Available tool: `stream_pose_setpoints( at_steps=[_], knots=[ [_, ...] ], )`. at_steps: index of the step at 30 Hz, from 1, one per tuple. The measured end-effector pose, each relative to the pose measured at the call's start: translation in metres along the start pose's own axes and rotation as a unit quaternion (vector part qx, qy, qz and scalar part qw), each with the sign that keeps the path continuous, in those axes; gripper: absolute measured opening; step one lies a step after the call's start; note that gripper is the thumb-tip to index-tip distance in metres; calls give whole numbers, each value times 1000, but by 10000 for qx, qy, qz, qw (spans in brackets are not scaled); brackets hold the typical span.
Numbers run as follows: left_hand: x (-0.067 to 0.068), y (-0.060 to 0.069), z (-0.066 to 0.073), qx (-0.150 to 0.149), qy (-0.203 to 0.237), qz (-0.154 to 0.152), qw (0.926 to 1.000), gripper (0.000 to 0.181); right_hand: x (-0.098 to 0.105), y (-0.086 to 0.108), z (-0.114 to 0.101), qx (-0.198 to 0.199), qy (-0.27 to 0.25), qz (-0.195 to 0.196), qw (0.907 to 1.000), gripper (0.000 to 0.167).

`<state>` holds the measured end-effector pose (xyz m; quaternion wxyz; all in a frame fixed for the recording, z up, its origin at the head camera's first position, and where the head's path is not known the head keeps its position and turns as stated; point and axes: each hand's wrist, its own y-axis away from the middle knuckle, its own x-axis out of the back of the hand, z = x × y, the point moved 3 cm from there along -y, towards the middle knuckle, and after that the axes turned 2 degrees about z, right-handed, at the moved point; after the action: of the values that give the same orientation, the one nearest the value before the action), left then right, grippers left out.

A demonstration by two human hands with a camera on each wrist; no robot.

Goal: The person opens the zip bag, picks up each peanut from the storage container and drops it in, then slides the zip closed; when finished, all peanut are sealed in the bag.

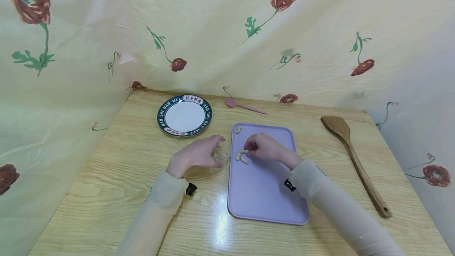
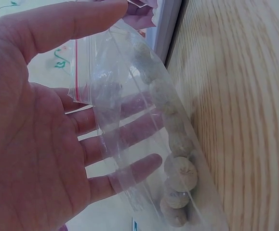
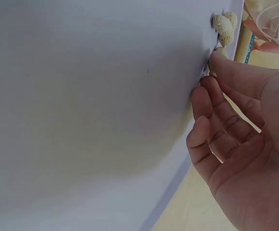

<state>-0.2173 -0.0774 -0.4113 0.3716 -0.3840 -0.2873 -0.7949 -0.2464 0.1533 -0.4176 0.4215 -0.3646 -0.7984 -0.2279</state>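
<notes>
Near the left rim of the lavender tray (image 1: pixel 263 196), the right hand (image 1: pixel 268 147) pinches one peanut (image 1: pixel 244 151) between thumb and fingertips; on the near side of these fingers the tray leaves room; three other peanuts (image 1: pixel 244 160) lie there, two just beside the fingertips, one beyond them by the far left corner; the left hand (image 1: pixel 199 153) spreads its fingers behind one zip-lock bag (image 2: pixel 134 139) of pale pieces (image 2: pixel 182 173), too blurred to count; the rim stands between both hands; beyond the left fingers lies one dark-rimmed plate (image 1: pixel 185 117); beyond the right fingers, one pink spoon (image 1: pixel 241 106); well right of them, one wooden spatula (image 1: pixel 348 142).
</notes>
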Motion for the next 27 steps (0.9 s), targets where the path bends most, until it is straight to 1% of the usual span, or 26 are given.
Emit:
stream_pose_setpoints(
  at_steps=[9,13,17,20,24,27],
  knots=[
    [0,1,0,18,84,2,10000,82,2,1,2,-34,48,53,10000,7],
    [0,1,-1,31,81,17,10000,82,9,1,2,-67,95,158,9998,10],
    [0,1,0,11,90,18,10000,83,18,0,-2,-101,102,183,9997,12],
    [0,1,0,-21,125,16,9999,83,24,-1,-8,-8,95,203,9997,11],
    [0,1,1,-41,156,22,9999,83,31,-4,-22,198,105,232,9995,10],
    [0,1,1,-49,125,49,9999,84,31,-8,-34,238,172,152,9995,10]
  ],
)
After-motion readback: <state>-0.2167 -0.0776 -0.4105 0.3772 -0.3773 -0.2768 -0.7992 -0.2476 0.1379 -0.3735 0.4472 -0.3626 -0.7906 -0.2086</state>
